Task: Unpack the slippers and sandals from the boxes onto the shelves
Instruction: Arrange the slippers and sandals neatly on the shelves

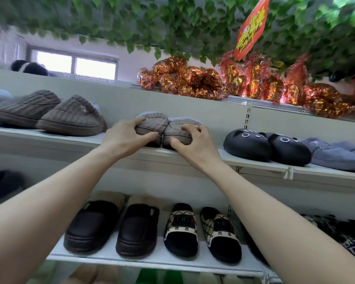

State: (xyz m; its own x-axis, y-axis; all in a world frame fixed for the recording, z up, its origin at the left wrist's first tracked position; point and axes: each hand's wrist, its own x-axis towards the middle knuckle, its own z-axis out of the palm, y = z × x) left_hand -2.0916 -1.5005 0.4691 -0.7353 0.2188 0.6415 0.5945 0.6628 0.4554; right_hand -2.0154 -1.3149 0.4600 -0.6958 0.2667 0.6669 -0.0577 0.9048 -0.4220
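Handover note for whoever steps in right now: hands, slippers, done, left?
Left hand grips the left one of a pair of brown ribbed fabric slippers; right hand grips the right one.
The pair sits toes-out at the front edge of the white middle shelf, between matching brown slippers and black cat-face slippers.
Done: pair on shelf.
Left: release, maybe straighten. No boxes in view.
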